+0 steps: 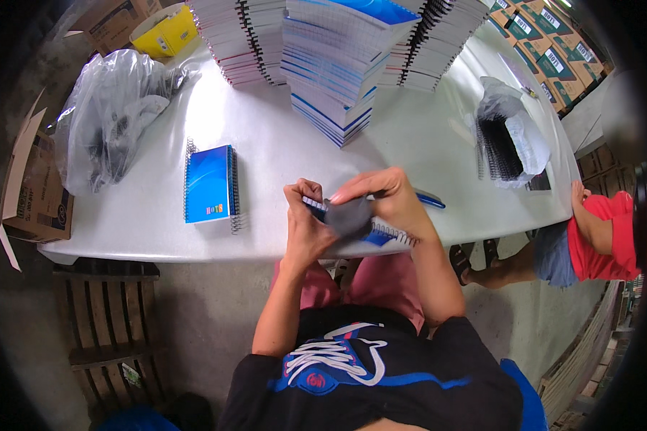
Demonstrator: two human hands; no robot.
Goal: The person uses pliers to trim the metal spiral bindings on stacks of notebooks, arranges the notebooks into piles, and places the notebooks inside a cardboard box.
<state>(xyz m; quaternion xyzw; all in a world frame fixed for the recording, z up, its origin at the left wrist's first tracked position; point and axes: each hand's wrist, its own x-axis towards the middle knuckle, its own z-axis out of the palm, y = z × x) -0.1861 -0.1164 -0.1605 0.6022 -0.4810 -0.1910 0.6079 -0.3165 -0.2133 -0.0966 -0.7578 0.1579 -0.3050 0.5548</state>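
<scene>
My left hand (305,226) is closed round a small dark piece with white marks (314,204) at the table's front edge. My right hand (392,197) bends over from the right, its fingertips pressed on a dark grey rounded piece (349,218) between both hands. What that grey piece is, I cannot make out. Below it, partly covered by my hands, a blue-covered spiral notebook (382,235) shows its wire coil. A blue pen (430,200) lies just right of my right hand. Farther left lie small blue spiral notebooks (208,185), apparently stacked, with coils along both sides.
Tall stacks of spiral notebooks (331,79) stand at the far middle of the white table (266,136). A clear plastic bag (111,115) sits left, a bag of black coils (507,136) right. Cartons (47,179) flank the table. Another person in red (604,237) stands at the right.
</scene>
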